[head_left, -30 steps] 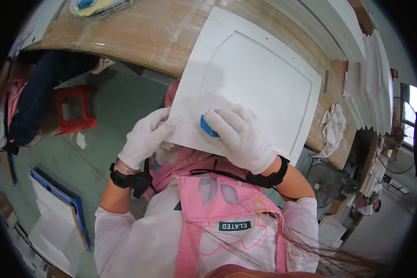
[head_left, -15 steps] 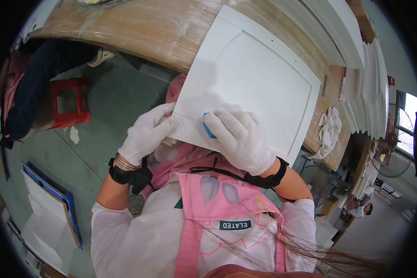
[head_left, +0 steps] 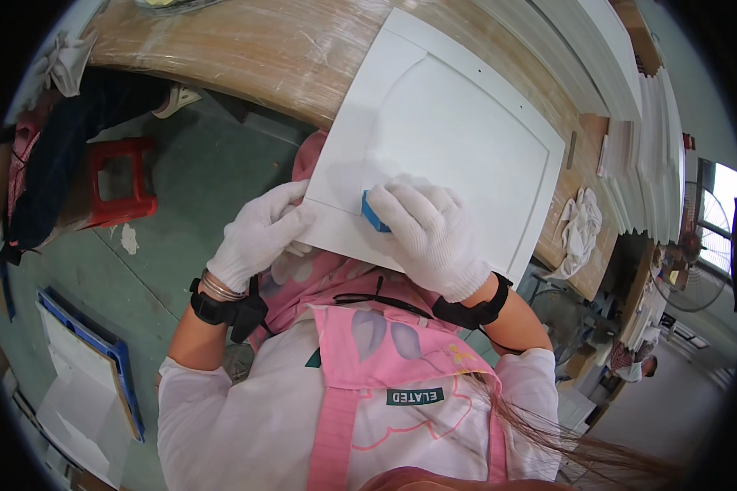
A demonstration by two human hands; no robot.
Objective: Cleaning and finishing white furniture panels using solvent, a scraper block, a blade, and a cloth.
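Panel: white square cabinet-door panel (head_left: 450, 155) with a raised frame and a recessed centre, lying tilted across the near edge of the wooden workbench (head_left: 246, 49), one corner overhanging toward the body at about 7 o'clock.
Long axis: none really, near square; the diagonal runs from 7 o'clock up to 1 o'clock.
Right hand: white-gloved right hand (head_left: 430, 237), fingers curled narrow over a small blue sanding block (head_left: 373, 214), pressing it flat on the panel's lower frame rail.
Block from right hand: under the fingertips, poking out at 9 o'clock of the palm; touching both glove and panel.
Left hand: white-gloved left hand (head_left: 258, 233), fingers bent around the overhanging corner, thumb side on top, gripping the panel's edge.
Nearer hand: right on the block; left just beside it at 9 o'clock, only the panel's corner between them.
Key relation: block sits on the rail next to the held corner, so the untouched stretch of rail lies off toward 4 o'clock.
Wrists: black straps on both; metal bangles on the left.
Containers: blue-rimmed tray (head_left: 98, 376) on the floor at 8 o'clock, holding flat white boards; contents otherwise unclear.
Stack: white panels (head_left: 630, 139) leaning in a row at 2 o'clock.
Others: red stool (head_left: 119, 184) at 9 o'clock; crumpled rag (head_left: 580, 229) on the bench at 3 o'clock.
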